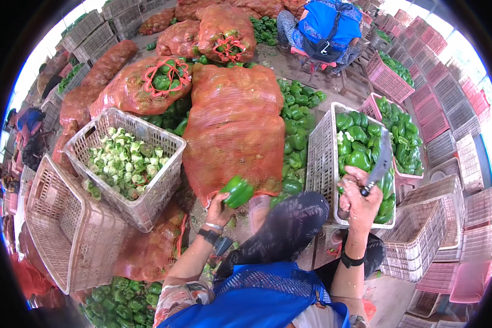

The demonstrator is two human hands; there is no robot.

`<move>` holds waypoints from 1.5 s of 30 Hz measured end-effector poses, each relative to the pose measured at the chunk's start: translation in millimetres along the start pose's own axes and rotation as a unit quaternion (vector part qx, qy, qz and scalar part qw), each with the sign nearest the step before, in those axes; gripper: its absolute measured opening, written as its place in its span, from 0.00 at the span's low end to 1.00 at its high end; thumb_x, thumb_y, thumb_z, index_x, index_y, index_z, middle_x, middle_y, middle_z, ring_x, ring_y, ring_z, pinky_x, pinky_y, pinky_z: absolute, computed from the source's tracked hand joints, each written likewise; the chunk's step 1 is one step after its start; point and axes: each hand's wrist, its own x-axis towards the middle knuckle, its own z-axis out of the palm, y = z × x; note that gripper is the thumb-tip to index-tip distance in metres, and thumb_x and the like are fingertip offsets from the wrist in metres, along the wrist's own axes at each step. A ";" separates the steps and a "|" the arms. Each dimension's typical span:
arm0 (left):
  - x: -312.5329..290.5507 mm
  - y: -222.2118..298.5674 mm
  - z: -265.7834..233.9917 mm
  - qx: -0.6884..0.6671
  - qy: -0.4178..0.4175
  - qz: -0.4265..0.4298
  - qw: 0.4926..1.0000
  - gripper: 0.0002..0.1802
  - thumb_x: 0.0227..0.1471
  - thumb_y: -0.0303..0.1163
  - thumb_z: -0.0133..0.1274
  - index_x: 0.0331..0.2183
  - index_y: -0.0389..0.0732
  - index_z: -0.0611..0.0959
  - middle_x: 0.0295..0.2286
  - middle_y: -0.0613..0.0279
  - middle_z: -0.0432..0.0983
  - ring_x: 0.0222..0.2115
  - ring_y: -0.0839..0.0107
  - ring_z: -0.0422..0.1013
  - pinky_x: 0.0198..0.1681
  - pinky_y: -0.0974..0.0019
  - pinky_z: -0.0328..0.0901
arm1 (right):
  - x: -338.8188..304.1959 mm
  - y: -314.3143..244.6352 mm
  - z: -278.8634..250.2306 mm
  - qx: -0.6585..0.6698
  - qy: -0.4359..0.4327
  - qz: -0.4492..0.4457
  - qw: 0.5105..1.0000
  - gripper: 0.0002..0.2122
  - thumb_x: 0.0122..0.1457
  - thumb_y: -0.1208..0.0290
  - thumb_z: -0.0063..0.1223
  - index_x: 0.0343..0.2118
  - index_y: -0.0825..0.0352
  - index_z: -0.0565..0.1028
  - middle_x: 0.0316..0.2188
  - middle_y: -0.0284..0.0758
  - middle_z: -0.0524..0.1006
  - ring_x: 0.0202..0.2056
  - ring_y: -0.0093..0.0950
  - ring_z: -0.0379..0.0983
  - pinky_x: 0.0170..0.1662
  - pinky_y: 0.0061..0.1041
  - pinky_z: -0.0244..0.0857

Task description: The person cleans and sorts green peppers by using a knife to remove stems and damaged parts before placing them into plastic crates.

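Green bell pepper (238,192) in the head view, the only view, sits in the left hand (218,210), raised just above the near edge of a large orange net sack (232,120) in the middle of the scene. The left fingers are closed around the pepper's left side, leaving its right side bare. To the right, the right hand (361,199) is clamped on a knife (382,158), its blade pointing up and away toward the far side; whether those fingers also pinch something else, I cannot tell. The hands are well apart, and the right one is above the near end of a pale crate (320,164) heaped with whole-looking green peppers (359,160). On the left, a grey crate (158,201) holds a pile of pale green cut pieces (127,164), which look like cores and stems. Loose peppers (298,139) lie along the sack's right side. Judging by the knife and those pieces, the step in hand seems to be trimming peppers one at a time, with this one between pick-up and cut. A next cut would call for bringing pepper and knife together, turning the stem end toward the blade, and keeping the left fingertips behind the edge.
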 end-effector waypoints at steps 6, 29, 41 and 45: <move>-12.5 11.3 163.9 -0.007 -0.237 0.045 0.970 0.45 0.37 0.20 0.59 0.59 0.47 0.63 0.54 0.62 0.64 0.56 0.62 0.60 0.60 0.55 0.56 | -16.3 6.5 35.6 -0.098 -0.079 -0.073 0.989 0.24 0.45 0.72 0.68 0.47 0.71 0.74 0.29 0.31 0.79 0.17 0.13 0.65 0.20 0.17 0.62; -7.6 -38.9 277.5 0.476 -0.432 0.383 0.663 0.35 0.26 0.30 0.73 0.40 0.45 0.75 0.48 0.52 0.62 0.51 0.54 0.61 0.53 0.55 0.59 | -35.6 -4.0 -72.5 -0.107 -0.032 -0.148 0.983 0.30 0.43 0.73 0.58 0.53 0.76 0.66 0.39 0.36 0.77 0.40 0.27 0.72 0.47 0.28 0.65; -0.3 -34.4 295.8 0.492 -0.500 0.322 0.637 0.23 0.29 0.24 0.66 0.34 0.43 0.77 0.49 0.50 0.65 0.51 0.55 0.64 0.55 0.56 0.58 | -28.4 11.0 -82.4 -0.178 0.041 -0.249 0.951 0.26 0.44 0.78 0.50 0.51 0.73 0.67 0.38 0.47 0.75 0.39 0.43 0.74 0.46 0.31 0.66; -1.3 -46.7 294.6 0.487 -0.400 0.420 0.653 0.23 0.26 0.24 0.66 0.31 0.42 0.75 0.48 0.49 0.66 0.50 0.55 0.65 0.53 0.56 0.60 | -38.6 -20.1 -65.9 -0.349 0.138 -0.307 0.875 0.24 0.44 0.82 0.46 0.50 0.71 0.67 0.38 0.46 0.75 0.38 0.45 0.74 0.44 0.36 0.68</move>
